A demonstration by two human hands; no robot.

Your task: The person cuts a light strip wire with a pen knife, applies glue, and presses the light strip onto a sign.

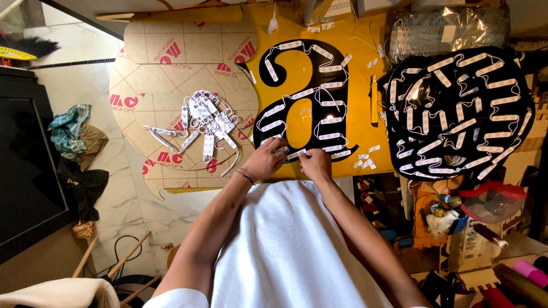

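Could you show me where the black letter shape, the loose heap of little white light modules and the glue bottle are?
Black letter shape (273,57): head view, upper left curve.
Heap of white light modules (206,122): head view, middle.
Glue bottle (273,24): head view, body.

The letter-shaped panel (302,97) lay on the worktop (359,131), with a loose pile of light modules (206,125) to its left. A round panel (456,111) lay to its right. Both hands (288,161) rested on the letter's near edge.

Loose pile of white modules (206,122) lies on paper-covered sheet (171,74) at my left; big round black panel (456,111) right; crumpled cloth (71,132) on floor.
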